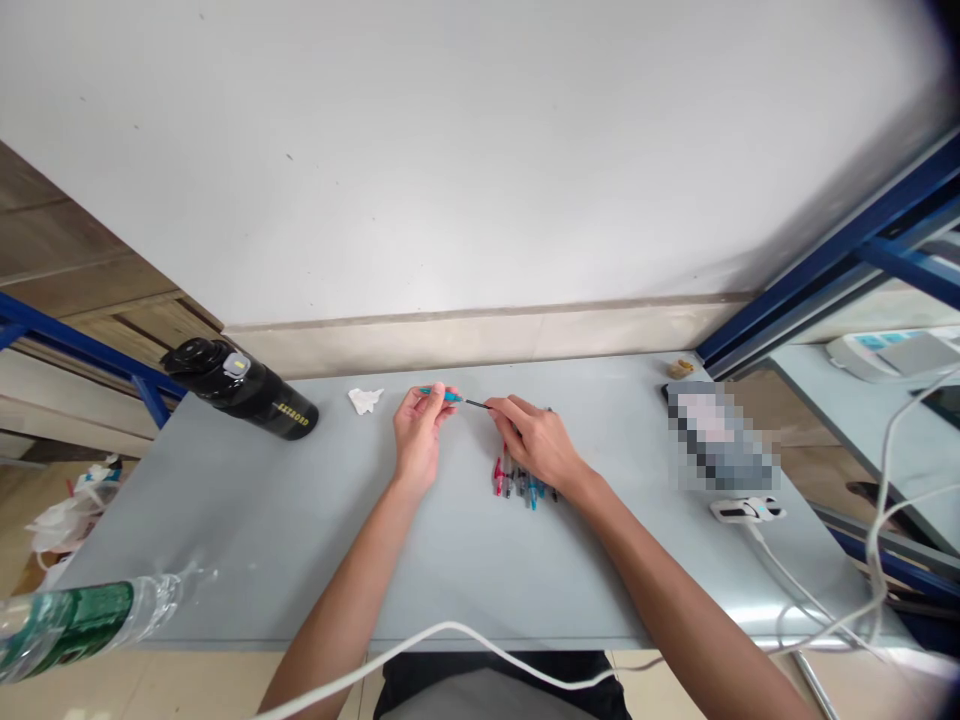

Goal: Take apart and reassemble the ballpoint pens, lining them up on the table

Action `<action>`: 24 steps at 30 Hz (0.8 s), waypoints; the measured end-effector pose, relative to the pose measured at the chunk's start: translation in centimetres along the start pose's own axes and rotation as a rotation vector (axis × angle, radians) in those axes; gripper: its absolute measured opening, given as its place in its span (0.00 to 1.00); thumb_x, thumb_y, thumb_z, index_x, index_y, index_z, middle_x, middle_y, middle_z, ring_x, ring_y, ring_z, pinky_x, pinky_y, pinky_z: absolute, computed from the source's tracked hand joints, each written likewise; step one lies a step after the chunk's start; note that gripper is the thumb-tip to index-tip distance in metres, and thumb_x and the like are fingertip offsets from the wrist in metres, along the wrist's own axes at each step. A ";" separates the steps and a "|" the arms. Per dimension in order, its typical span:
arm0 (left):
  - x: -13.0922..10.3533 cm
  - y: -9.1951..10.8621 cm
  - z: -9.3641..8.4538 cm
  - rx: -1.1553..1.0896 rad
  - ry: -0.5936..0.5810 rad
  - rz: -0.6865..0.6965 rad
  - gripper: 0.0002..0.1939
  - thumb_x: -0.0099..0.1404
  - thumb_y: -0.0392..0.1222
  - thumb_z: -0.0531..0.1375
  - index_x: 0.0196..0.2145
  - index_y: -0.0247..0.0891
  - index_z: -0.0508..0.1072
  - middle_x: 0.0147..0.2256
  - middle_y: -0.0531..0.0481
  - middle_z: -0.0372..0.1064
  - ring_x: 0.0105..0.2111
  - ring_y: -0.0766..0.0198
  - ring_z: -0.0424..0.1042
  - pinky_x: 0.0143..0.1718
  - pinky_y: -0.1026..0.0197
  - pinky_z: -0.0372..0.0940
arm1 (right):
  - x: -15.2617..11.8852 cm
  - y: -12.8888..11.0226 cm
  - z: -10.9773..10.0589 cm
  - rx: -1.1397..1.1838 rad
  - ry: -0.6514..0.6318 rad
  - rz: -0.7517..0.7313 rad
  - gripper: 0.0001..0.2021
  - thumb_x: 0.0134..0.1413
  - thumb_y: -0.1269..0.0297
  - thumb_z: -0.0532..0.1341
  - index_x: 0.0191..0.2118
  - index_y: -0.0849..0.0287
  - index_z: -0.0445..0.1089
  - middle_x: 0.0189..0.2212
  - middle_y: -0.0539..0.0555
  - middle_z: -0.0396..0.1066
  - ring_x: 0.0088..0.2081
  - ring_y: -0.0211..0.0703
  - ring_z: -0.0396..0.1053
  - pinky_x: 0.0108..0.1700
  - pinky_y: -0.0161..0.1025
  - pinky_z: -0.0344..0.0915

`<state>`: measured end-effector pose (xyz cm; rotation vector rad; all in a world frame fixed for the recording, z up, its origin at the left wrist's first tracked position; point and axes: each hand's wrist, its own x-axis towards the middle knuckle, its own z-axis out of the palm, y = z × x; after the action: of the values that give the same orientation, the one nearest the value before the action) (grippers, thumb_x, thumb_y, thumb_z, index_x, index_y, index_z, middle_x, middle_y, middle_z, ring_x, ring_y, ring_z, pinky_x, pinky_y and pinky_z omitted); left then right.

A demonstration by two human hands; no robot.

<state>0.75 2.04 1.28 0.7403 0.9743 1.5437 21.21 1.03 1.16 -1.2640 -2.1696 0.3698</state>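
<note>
Near the middle of the grey table (465,560), my left hand (421,430) pinches a blue pen barrel (442,395). My right hand (536,435) is closed on a thin dark refill (477,404), whose pale tip points left at the barrel's end. Whether the tip touches the barrel is too small to tell. Below my right hand lie several pens, among them a red pen (499,477) and a blue pen (533,492), partly covered by the hand.
A black bottle (255,395) and crumpled tissue (365,401) are at the left. A clear green-labelled bottle (82,620) is at the lower left. On the right are a blurred phone (720,435), a white device (748,510) and cables. A white cable crosses the front.
</note>
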 end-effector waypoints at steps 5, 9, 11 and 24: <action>0.7 0.5 -0.7 -0.082 0.068 -0.001 0.19 0.65 0.53 0.75 0.40 0.38 0.75 0.43 0.46 0.81 0.45 0.62 0.80 0.51 0.57 0.69 | -0.1 0.7 0.2 -0.011 0.019 0.010 0.17 0.82 0.60 0.47 0.58 0.50 0.71 0.37 0.53 0.75 0.26 0.41 0.64 0.31 0.39 0.53; 0.7 0.4 -0.8 -0.111 0.074 -0.022 0.18 0.64 0.53 0.75 0.40 0.38 0.75 0.44 0.45 0.81 0.45 0.61 0.80 0.52 0.57 0.69 | -0.1 0.8 0.3 -0.023 0.020 -0.006 0.16 0.82 0.60 0.47 0.59 0.51 0.71 0.36 0.52 0.74 0.26 0.40 0.63 0.31 0.38 0.52; 0.6 0.2 -0.7 -0.101 0.067 -0.022 0.18 0.64 0.53 0.75 0.39 0.39 0.76 0.44 0.45 0.81 0.45 0.60 0.80 0.51 0.57 0.69 | -0.1 0.8 0.4 -0.028 0.019 -0.014 0.16 0.82 0.60 0.47 0.59 0.51 0.71 0.36 0.52 0.74 0.26 0.40 0.63 0.30 0.38 0.52; -0.7 0.1 0.6 0.082 -0.090 -0.025 0.21 0.68 0.60 0.71 0.42 0.41 0.72 0.45 0.41 0.83 0.45 0.51 0.84 0.51 0.49 0.72 | -0.1 0.6 0.4 -0.036 0.009 -0.037 0.18 0.82 0.60 0.47 0.61 0.50 0.72 0.37 0.52 0.75 0.26 0.40 0.65 0.29 0.37 0.52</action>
<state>1.37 1.48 1.67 0.8454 0.9811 1.4428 21.38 1.25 0.48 -1.2413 -2.1983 0.3106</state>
